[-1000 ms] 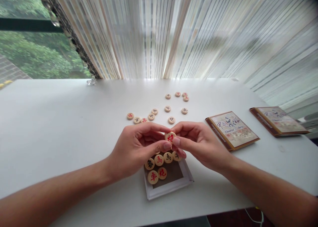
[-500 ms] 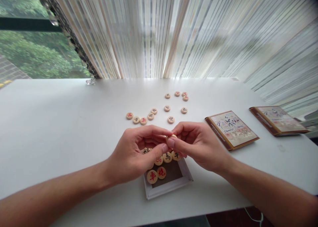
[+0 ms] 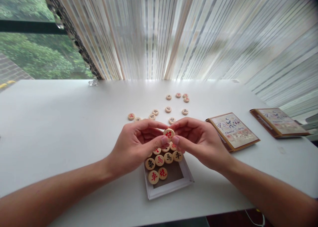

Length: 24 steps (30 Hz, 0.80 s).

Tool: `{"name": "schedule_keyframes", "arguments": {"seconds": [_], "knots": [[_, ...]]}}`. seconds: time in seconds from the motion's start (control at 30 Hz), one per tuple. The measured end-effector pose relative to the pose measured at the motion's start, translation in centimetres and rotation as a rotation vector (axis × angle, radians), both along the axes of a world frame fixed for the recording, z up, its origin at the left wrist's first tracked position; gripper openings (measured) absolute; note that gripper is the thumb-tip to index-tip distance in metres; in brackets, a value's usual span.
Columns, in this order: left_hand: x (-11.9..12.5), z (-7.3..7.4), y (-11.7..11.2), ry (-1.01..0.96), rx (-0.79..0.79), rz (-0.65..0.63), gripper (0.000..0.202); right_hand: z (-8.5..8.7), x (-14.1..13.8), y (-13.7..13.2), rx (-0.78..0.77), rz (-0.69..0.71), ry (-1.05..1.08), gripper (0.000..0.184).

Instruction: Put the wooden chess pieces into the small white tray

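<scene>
Between the fingertips of both hands is a round wooden Chinese chess piece (image 3: 169,134), its red character turned toward me. My left hand (image 3: 139,142) grips its left side with thumb and fingers, and my right hand (image 3: 196,141) grips the right side. Below them lies a shallow white box (image 3: 171,190) with a grey-brown bottom. Rows of chess pieces fill its far part, with red and black characters facing up. Its nearest row holds two red-marked pieces (image 3: 158,175) at the left. The hands partly cover the box's far end.
Several loose chess pieces (image 3: 168,109) are scattered on the white table (image 3: 62,127) beyond my hands. To the right lie two flat Chinese chess boxes (image 3: 233,131). A small clear object (image 3: 93,83) stands at the far edge by the string curtain (image 3: 139,34).
The held piece has turned so its red face shows, and the left fingertips now meet its side. My hands have shifted slightly, uncovering more pieces in the box.
</scene>
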<state>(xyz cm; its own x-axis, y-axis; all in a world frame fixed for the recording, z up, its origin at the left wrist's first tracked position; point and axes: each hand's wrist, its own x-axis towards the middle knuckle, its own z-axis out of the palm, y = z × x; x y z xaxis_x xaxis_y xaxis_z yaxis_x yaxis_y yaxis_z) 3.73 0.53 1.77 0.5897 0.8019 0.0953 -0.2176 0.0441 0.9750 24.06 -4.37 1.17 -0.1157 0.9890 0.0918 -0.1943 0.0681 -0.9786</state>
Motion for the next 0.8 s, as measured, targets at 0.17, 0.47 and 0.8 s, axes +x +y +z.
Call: {"name": "schedule_keyframes", "arguments": {"seconds": [0.17, 0.47, 0.8], "knots": [[-0.1, -0.3, -0.1, -0.003, 0.003, 0.042, 0.027, -0.9, 0.2, 0.0, 0.243, -0.058, -0.116, 0.032], [-0.1, -0.2, -0.2, 0.012, 0.081, 0.059, 0.026, -1.4, 0.2, 0.0, 0.377, -0.06, -0.203, 0.038], [-0.3, -0.5, -0.1, 0.025, 0.154, 0.07, 0.024, -1.5, 0.2, -0.1, 0.415, -0.081, -0.25, 0.03]]}}
